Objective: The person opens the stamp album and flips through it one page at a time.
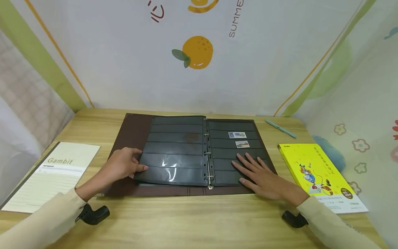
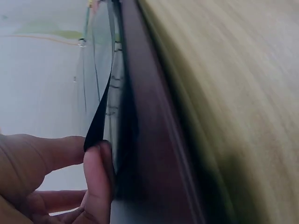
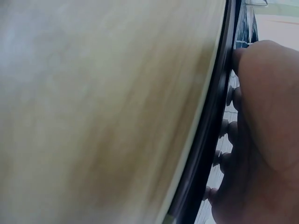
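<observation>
A stamp album (image 1: 124,133) with a dark brown cover and ring binding lies spread on the table. Its black left page (image 1: 175,145) has rows of pocket strips and shows no stamps. My left hand (image 1: 124,162) pinches this page's outer edge between thumb and fingers; the left wrist view shows the black sheet (image 2: 99,119) bent up between them. On the right page (image 1: 224,157), two small stamps (image 1: 237,135) sit in the upper strips. My right hand (image 1: 261,176) rests on that page's lower right with fingers spread, its fingertips just below the stamps.
A lined notepad (image 1: 59,173) marked Gambit lies at the left. On the right are a yellow book (image 1: 317,173) and, behind it, a pale green pen-like tool (image 1: 281,129). A patterned white curtain (image 1: 140,69) hangs behind the wooden table (image 1: 186,221).
</observation>
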Tool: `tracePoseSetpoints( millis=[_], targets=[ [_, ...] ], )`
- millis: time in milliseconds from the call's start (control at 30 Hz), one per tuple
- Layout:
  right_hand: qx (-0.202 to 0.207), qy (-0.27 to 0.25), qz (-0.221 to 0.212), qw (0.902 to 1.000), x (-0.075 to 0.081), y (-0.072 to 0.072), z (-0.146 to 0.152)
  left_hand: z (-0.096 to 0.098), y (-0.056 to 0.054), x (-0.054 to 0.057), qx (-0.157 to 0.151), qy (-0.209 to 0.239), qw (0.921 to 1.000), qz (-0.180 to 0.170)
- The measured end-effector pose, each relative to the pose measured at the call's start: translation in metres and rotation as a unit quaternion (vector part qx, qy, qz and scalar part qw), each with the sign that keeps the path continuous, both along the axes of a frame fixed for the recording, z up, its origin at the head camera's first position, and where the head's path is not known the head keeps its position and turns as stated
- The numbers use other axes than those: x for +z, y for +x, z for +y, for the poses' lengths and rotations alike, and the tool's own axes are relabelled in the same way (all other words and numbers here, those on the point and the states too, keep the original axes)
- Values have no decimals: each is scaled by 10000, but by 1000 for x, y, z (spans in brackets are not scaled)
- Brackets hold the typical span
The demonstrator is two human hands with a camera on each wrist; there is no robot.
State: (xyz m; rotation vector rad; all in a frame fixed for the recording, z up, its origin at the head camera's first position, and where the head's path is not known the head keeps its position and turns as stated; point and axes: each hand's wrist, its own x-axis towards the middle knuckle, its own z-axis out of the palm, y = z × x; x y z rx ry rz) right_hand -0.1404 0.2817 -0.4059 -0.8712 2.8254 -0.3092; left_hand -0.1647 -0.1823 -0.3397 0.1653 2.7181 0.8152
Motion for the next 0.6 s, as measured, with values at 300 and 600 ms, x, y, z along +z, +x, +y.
tracePoseSetpoints(
  millis=[300,600],
  targets=[
    [-17,-83,-103,9999,0,0,-1,4,4,-1,-91,-230,9996,150],
    [-80,-25,-272,9996,1,-2,1,7,7,0,-189,-348,9988,297]
  ],
)
